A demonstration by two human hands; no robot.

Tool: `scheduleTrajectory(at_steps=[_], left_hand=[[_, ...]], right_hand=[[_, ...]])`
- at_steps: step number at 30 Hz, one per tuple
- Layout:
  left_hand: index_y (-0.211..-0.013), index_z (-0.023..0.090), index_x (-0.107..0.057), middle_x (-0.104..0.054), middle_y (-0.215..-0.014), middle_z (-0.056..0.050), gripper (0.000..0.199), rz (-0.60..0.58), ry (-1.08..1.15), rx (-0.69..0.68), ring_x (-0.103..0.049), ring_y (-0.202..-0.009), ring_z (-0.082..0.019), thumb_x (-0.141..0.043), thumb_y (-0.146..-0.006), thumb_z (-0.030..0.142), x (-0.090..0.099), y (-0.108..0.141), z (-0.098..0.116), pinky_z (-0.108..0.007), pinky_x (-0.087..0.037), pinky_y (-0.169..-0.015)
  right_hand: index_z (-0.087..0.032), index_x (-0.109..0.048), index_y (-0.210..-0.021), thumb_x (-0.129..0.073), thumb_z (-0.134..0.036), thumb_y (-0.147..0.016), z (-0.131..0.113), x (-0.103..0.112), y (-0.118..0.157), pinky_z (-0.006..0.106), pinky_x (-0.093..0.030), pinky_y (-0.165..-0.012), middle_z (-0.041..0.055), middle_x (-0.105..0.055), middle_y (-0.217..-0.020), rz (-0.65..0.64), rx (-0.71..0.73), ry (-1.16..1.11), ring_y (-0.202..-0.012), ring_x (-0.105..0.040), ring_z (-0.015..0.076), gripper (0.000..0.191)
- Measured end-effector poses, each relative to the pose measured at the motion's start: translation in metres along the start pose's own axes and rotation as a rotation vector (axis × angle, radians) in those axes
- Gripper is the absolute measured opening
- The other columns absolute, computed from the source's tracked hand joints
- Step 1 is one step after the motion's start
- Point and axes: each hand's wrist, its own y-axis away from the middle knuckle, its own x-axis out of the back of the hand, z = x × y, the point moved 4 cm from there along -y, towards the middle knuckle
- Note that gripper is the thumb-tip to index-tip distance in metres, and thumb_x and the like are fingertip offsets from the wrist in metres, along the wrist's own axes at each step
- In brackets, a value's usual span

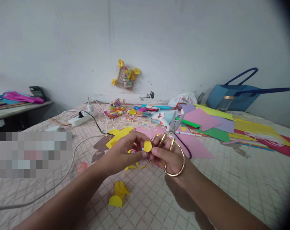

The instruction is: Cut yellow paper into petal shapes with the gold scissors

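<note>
Between my two hands is a small yellow paper piece [147, 146] with a rounded lower edge. My left hand [131, 148] has its fingertips at the left side of this piece. The fingers of my right hand [167, 155] meet its right side, and gold-handled scissors [172, 131] hang on that hand, blades apart and pointing away. Below my hands, several yellow cut pieces [119, 193] lie on the quilted cloth. More yellow paper [116, 135] and small scraps are behind my left hand.
A white glue gun [162, 119], green marker [188, 122] and coloured sheets [202, 118] lie beyond my hands. A power strip [83, 118] with cables is at left. A blue bag [233, 95] stands at back right. Pink paper [195, 145] lies right of the scissors.
</note>
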Motion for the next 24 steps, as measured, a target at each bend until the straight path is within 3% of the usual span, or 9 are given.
scheduleTrajectory(at_steps=[9,14,24], left_hand=[[-0.102,0.018,-0.054,-0.049,-0.080,0.000,0.027,0.038,-0.175,0.028,-0.046,-0.073,-0.011,-0.059,-0.076,0.018,0.0018,0.0004,-0.0014,-0.028,-0.041,-0.066],[-0.107,0.017,-0.052,-0.050,-0.086,-0.002,0.031,0.043,-0.176,0.023,-0.048,-0.078,-0.012,-0.057,-0.076,0.014,0.0014,0.0006,-0.0012,-0.030,-0.042,-0.072],[-0.102,0.019,-0.053,-0.053,-0.085,-0.002,0.030,0.052,-0.177,0.025,-0.050,-0.077,-0.013,-0.062,-0.076,0.030,0.0035,-0.0005,-0.0001,-0.030,-0.043,-0.071]], right_hand=[[-0.020,-0.051,-0.072,-0.073,-0.023,-0.062,0.0009,-0.0005,-0.0003,0.022,-0.041,-0.047,-0.0045,-0.059,-0.054,0.003,0.027,0.010,-0.047,-0.053,0.0099,0.025],[-0.019,-0.051,-0.074,-0.069,-0.020,-0.066,0.0016,-0.0004,0.0015,0.021,-0.039,-0.048,-0.0053,-0.057,-0.054,0.001,0.055,0.044,-0.048,-0.052,0.0088,0.019],[-0.019,-0.050,-0.071,-0.068,-0.017,-0.065,0.0027,0.0007,-0.0011,0.020,-0.036,-0.047,-0.0061,-0.055,-0.059,0.036,0.045,0.092,-0.048,-0.049,0.0073,0.019]])
